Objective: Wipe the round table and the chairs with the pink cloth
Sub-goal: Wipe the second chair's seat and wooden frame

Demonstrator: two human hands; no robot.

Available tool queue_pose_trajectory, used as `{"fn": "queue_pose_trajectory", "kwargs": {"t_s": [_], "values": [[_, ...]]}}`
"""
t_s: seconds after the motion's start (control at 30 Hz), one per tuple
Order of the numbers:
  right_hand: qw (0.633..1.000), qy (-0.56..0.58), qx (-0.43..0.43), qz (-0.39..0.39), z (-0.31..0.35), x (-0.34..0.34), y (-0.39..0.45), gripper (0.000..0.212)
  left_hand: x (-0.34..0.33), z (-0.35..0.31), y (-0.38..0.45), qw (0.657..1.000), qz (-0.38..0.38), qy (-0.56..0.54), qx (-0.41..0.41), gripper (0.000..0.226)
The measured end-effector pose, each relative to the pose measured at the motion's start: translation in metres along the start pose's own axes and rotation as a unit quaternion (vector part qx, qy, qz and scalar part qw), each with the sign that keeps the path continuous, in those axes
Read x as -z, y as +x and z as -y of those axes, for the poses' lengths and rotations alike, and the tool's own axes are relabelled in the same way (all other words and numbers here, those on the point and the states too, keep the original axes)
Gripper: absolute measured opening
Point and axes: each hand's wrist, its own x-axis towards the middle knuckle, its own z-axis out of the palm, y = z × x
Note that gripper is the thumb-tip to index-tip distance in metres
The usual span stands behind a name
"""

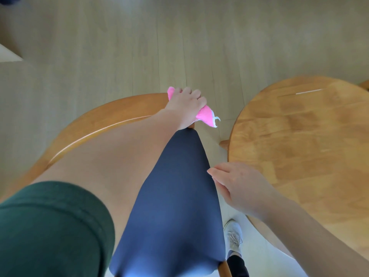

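While the right hand [237, 187] hangs relaxed, holding nothing, beside the near edge of the round table [311, 148], a blue chair seat [175, 196] stretches ahead. Farther off, the left hand [184, 105] grips the pink cloth [205, 115] at the end of the chair's curved wooden back [111, 120].

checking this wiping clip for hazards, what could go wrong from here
1. The left hand grips the pink cloth bunched at the end of the chair's curved wooden backrest; so little cloth touches the wood that the wipe may miss most of the rail.
2. A white loop on the cloth dangles free and might snag on the chair.
3. The right hand hovers open beside the round table, bracing nothing, so the leaning person could push the chair off balance.
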Motion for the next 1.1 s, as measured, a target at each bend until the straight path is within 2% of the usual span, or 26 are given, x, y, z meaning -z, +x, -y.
{"fn": "queue_pose_trajectory", "kwargs": {"t_s": [0.13, 0.33, 0.6, 0.87, 1.1], "values": [[1.0, -0.007, 0.012, 0.013, 0.002, -0.001, 0.005, 0.009, -0.003, 0.009, -0.005, 0.999, -0.006, -0.034, 0.002, 0.056], [0.999, -0.017, 0.018, 0.023, 0.021, -0.004, 0.022, 0.011, -0.014, 0.035, -0.031, 0.995, -0.001, -0.053, 0.08, 0.08], [0.994, -0.018, 0.077, 0.069, 0.064, -0.024, 0.062, 0.017, -0.041, 0.095, -0.093, 0.979, 0.017, -0.089, 0.182, 0.093], [0.988, -0.026, 0.117, 0.098, 0.114, -0.043, 0.096, 0.018, -0.073, 0.141, -0.169, 0.952, 0.028, -0.122, 0.278, 0.093], [0.978, -0.04, 0.177, 0.105, 0.167, -0.056, 0.123, 0.018, -0.098, 0.169, -0.272, 0.88, 0.092, -0.219, 0.412, 0.068]]}}
